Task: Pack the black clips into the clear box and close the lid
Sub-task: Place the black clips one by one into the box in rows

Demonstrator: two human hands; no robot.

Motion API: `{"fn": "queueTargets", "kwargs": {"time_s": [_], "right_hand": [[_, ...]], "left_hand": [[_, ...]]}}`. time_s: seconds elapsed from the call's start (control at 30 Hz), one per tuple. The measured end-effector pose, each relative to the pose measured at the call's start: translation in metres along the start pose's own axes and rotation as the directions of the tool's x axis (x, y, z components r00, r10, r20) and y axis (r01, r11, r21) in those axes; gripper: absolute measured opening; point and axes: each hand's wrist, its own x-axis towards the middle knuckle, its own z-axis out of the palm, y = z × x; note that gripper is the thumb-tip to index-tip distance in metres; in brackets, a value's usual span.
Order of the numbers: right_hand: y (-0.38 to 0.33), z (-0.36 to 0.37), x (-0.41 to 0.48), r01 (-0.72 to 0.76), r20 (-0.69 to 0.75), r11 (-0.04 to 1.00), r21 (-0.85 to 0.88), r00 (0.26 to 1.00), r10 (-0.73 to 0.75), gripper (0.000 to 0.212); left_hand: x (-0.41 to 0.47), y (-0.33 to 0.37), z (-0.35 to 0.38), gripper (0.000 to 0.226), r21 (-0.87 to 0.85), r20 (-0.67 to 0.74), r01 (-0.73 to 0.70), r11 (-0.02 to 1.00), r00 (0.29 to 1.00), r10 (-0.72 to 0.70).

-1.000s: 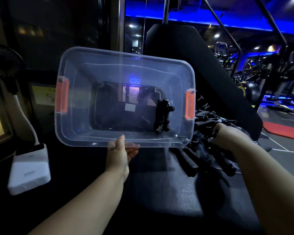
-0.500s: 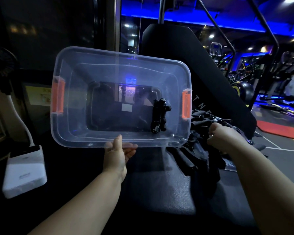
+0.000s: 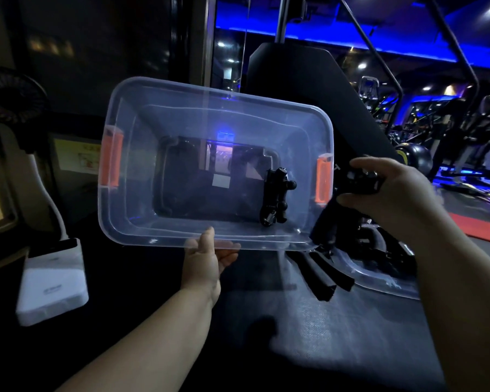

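Above the dark mat [image 3: 323,349], the left hand [image 3: 207,258] pinches the near rim of the clear box [image 3: 153,123], which is tilted open-side toward the camera.
The right hand [image 3: 393,199] curls round a black clip [image 3: 362,181] just beside the box's right orange latch [image 3: 322,179]; a second clip [image 3: 276,199] lies inside. The white label [image 3: 221,181] is unreadable.

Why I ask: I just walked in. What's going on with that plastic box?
A person is packing clips. Their left hand grips the near rim of the clear box, held open and tilted toward the camera. One black clip lies inside near the right end. The right hand holds a second clip just outside the box's right orange latch. A pile of clips lies on the dark mat at right, on what looks like the lid.
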Motion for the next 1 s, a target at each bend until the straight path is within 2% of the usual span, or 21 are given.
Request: {"fn": "queueTargets", "kwargs": {"time_s": [0.1, 0.2, 0.47, 0.57, 0.83, 1.0], "right_hand": [[-0.014, 0.021, 0.008, 0.062, 0.033, 0.998, 0.006, 0.998, -0.062, 0.063], [-0.017, 0.054, 0.022, 0.113, 0.119, 0.993, -0.032, 0.987, -0.109, 0.071], [-0.023, 0.126, 0.049, 0.162, 0.228, 0.98, -0.118, 0.965, -0.132, 0.061], [-0.02, 0.143, 0.06, 0.172, 0.249, 0.975, -0.142, 0.959, -0.133, 0.057], [-0.012, 0.174, 0.08, 0.181, 0.312, 0.953, -0.243, 0.945, -0.1, 0.055], [-0.013, 0.181, 0.09, 0.276, 0.313, 0.867, -0.416, 0.938, -0.149, 0.056]], "left_hand": [[0.001, 0.0, -0.001, 0.039, 0.01, 0.034, 0.007, 1.0, 0.999, -0.007], [0.0, 0.001, 0.001, 0.035, 0.001, 0.032, 0.01, 1.0, 0.999, -0.01], [-0.001, 0.003, 0.001, 0.031, -0.016, 0.009, 0.042, 0.999, 0.999, -0.042], [-0.001, 0.005, 0.001, 0.025, -0.017, 0.014, 0.047, 0.999, 0.999, -0.047], [0.001, 0.003, 0.0, 0.028, 0.031, 0.005, 0.043, 0.999, 0.999, -0.043], [0.003, 0.001, -0.002, 0.032, 0.032, 0.023, 0.036, 0.999, 0.999, -0.037]]}}
